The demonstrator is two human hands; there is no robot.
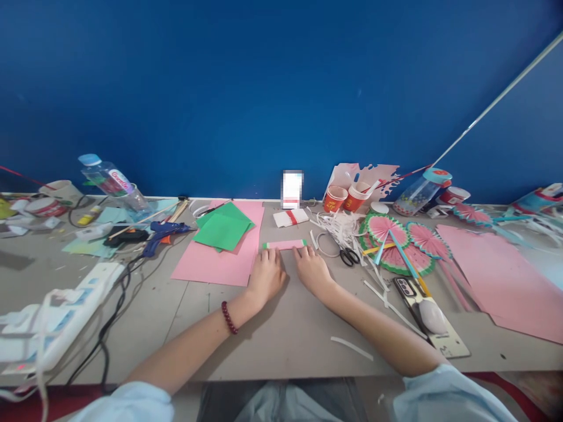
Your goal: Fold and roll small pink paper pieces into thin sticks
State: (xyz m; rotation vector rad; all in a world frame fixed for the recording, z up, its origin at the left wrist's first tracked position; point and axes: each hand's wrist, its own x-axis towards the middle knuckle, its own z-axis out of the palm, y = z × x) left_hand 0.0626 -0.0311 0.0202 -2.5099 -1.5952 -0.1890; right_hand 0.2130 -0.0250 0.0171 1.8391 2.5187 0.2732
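Left hand (265,275) and right hand (311,269), grip apart, press the folded pink-and-green paper strip (285,244) against the bench (281,334). Folding appears done; unlike the nearby paper fans (396,249), it is not yet opened.

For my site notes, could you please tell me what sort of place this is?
Probably a paper-craft worktable: black-handled metal scissors, a blue plastic glue gun and pleated pink-and-green paper fans lie on it.
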